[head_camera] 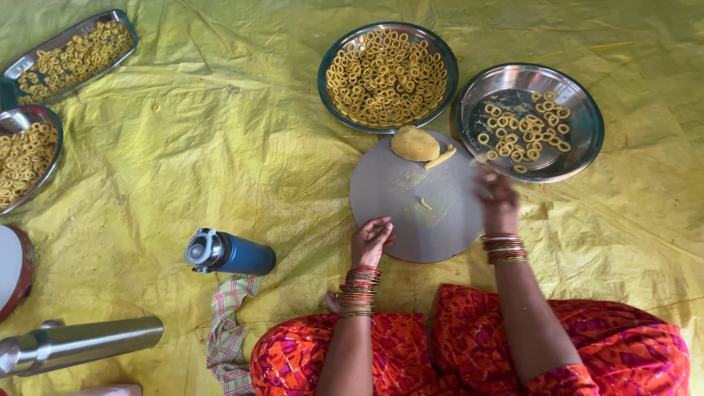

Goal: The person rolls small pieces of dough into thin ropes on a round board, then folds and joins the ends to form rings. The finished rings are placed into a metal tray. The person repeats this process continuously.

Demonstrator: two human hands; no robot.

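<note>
My left hand (pixel 372 240) rests on the near left edge of the round grey board (pixel 414 213), fingers curled loosely with nothing in them; my right hand (pixel 497 199) hovers at the board's right edge, blurred, so I cannot tell whether its fingers pinch anything or hang apart; the dough lump (pixel 414 143), soft, yellow and rounded, sits at the board's far edge, well apart from both hands, with a short rolled dough strip (pixel 440 158) just beside it; a small crumb of dough (pixel 424 203) lies near the board's middle; the board is flat, matte and smeared with pale yellow patches; beyond its far edge stands a shiny steel plate (pixel 389 75) packed with small dough rings, and beyond its right edge another steel plate (pixel 529 121), glossy and only partly covered with rings, nearest my right hand; left of the board a blue bottle (pixel 231 253) with a grey cap lies on the crinkled yellow sheet (pixel 220 147).
</note>
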